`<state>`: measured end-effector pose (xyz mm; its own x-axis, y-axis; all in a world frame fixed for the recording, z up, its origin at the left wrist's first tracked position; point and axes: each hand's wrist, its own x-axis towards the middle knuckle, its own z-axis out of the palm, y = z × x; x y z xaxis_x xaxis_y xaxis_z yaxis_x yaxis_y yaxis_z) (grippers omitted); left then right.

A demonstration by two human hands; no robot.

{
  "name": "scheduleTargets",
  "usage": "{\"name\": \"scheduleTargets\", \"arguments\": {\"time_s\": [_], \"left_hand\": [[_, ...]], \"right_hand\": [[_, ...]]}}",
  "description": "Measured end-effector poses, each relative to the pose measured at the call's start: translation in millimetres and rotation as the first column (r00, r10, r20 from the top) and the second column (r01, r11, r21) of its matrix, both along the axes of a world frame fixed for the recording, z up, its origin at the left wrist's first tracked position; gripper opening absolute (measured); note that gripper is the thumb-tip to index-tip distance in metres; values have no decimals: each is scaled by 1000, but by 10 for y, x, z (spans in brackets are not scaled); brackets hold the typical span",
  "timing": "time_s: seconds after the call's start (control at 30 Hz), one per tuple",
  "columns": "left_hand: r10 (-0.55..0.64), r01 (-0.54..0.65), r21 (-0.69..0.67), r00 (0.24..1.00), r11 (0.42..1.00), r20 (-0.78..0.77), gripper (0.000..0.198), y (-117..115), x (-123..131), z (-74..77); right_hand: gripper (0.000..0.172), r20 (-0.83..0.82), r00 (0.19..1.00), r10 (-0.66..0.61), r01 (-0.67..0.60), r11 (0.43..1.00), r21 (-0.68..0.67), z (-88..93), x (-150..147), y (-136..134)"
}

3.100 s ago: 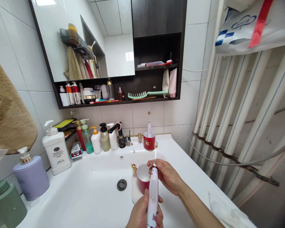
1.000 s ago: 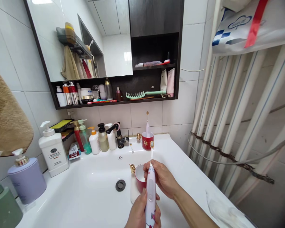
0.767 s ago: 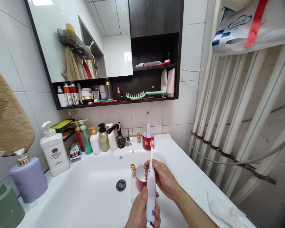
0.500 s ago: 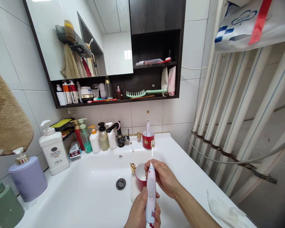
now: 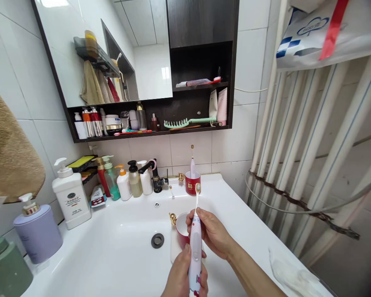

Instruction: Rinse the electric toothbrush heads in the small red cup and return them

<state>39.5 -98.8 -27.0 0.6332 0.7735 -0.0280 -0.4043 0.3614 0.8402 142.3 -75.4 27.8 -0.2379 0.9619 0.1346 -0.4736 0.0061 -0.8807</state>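
Note:
An electric toothbrush [image 5: 196, 251] with a pale pink and white handle stands nearly upright over the sink, its brush head [image 5: 198, 189] at the top. My left hand [image 5: 184, 272] is wrapped round the lower handle. The fingers of my right hand [image 5: 212, 231] pinch the neck, where brush head and handle meet. Just behind my hands a red cup [image 5: 182, 229] with a white inside and a gold handle rests on a pale tray [image 5: 174, 247], partly hidden. Farther back, a second red cup [image 5: 190, 185] holds another pink electric toothbrush [image 5: 193, 167].
A black faucet [image 5: 156, 177] and pump bottles [image 5: 134, 179] line the sink's back edge. More bottles stand left, below a brown towel [image 5: 12, 152]. A mirror cabinet [image 5: 204, 128] hangs above. White pipes [image 5: 312, 132] run down the right side. A crumpled white cloth [image 5: 293, 272] lies lower right.
The toothbrush and both hands have shifted very slightly left. Both hands keep the same hold. The camera view has moved slightly.

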Motion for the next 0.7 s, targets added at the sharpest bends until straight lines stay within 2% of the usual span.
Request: {"name": "scheduleTargets", "arguments": {"time_s": [0.07,0.13,0.23,0.3,0.37,0.43,0.5,0.57,0.63,0.7], "left_hand": [[41,-42,-34,999,999,-22,48,-7,31,26],[137,-141,-46,988,989,-69,51,-7,60,67],[336,-334,42,928,942,-160,48,8,58,113],[415,-393,140,885,909,-212,43,25,15,116],[496,-441,248,834,863,-241,36,45,-46,105],[581,-483,359,775,799,-249,32,72,-99,96],[647,-470,497,709,729,-279,32,116,-119,97],[707,-375,664,621,647,-338,31,188,-103,100],[759,-237,780,505,580,-411,30,284,-63,89],[763,-115,805,421,582,-491,32,390,-21,57]], "right_hand": [[31,37,999,-1,1,1000,-5,-31,-20,6],[32,136,990,-25,25,1000,6,-88,-57,4],[27,363,929,-70,49,996,68,-160,-118,-16],[25,470,878,-88,38,993,114,-137,-128,-17],[25,492,852,-180,104,979,177,-32,-95,24],[26,450,805,-386,288,918,273,116,-26,126],[29,425,689,-587,455,807,377,232,50,277],[32,505,545,-669,464,743,482,250,101,435],[30,548,475,-688,462,725,511,163,112,555],[28,573,427,-699,467,714,522,17,89,618]]}}
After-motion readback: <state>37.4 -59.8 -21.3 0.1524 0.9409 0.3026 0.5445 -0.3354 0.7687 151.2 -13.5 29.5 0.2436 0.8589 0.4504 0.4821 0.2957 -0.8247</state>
